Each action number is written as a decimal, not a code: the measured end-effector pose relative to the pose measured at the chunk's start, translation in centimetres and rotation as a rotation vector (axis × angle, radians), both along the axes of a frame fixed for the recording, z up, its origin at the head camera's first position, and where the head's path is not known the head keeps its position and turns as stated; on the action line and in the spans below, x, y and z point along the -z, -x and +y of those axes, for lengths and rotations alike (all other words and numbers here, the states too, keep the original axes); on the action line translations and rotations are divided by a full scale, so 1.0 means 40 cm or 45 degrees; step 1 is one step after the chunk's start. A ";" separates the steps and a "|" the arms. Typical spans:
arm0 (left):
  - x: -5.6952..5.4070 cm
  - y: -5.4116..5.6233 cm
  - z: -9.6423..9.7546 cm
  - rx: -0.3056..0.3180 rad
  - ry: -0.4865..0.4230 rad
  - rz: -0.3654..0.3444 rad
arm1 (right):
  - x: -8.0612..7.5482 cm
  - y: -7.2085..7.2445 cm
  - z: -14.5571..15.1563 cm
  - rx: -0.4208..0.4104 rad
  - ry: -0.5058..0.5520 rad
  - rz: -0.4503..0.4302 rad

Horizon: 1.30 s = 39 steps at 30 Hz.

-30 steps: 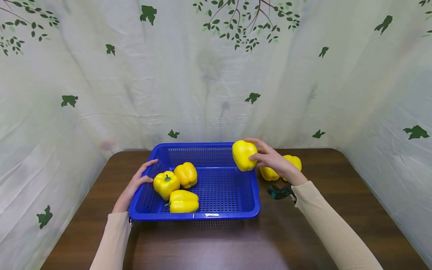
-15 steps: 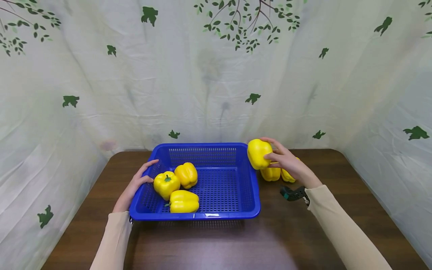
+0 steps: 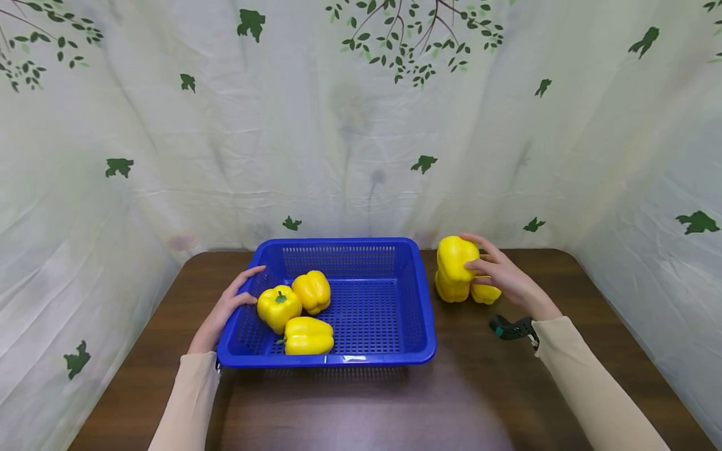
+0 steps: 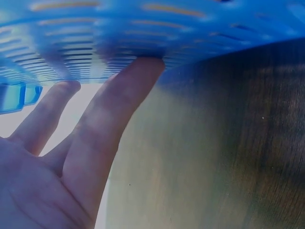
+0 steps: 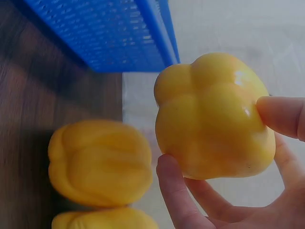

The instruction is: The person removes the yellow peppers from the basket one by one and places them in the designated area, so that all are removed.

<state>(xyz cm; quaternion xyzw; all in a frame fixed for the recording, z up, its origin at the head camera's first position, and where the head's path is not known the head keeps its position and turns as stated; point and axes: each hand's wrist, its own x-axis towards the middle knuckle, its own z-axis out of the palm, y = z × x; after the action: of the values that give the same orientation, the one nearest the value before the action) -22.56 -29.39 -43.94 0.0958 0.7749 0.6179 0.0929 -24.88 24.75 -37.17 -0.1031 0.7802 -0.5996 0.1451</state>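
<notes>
My left hand (image 3: 227, 308) grips the left rim of a blue plastic basket (image 3: 376, 360). In the left wrist view, fingers (image 4: 102, 121) press the basket's slotted outer wall from outside. Three yellow bell peppers lie in its left half: one with its stem up (image 3: 279, 308), one behind it (image 3: 312, 292) and one on its side (image 3: 307, 336). Right of the basket, my right hand (image 3: 504, 279) holds a yellow bell pepper (image 5: 214, 117) between thumb and fingers. Two more bell peppers, one nearer the basket (image 5: 101, 162) and one beside it (image 5: 107, 220), sit on the table below.
The brown wooden table (image 3: 338, 413) has its back edge against a pale curtain (image 3: 350, 156) printed with leaves. A dark band (image 3: 510, 327) is worn on the right wrist. The basket's right rim stands close to the loose peppers.
My right hand has carried its bell pepper rightward, from over the basket's right rim to above the peppers on the table. The left hand and the basket have stayed put.
</notes>
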 end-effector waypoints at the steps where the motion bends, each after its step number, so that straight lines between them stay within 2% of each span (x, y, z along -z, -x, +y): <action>1: -0.001 -0.002 0.000 -0.003 0.005 -0.016 | 0.003 0.000 0.006 0.005 0.004 -0.001; 16: -0.001 -0.001 0.001 0.002 -0.011 0.015 | 0.029 -0.010 0.088 0.033 -0.013 0.036; 20: -0.005 -0.010 0.003 -0.003 0.007 -0.018 | 0.032 -0.020 0.108 0.046 -0.037 0.046; 27: 0.002 0.009 0.007 0.027 -0.070 0.103 | 0.042 -0.030 0.138 0.078 -0.047 0.058; 39: 0.005 0.010 0.007 0.018 -0.075 0.118 | 0.069 -0.037 0.186 0.118 -0.036 0.095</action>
<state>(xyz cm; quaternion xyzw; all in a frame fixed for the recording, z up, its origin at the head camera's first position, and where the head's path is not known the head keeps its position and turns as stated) -22.94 -29.10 -44.12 0.1324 0.7591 0.6348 0.0582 -23.39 32.17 -39.91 -0.0871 0.7974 -0.5904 0.0894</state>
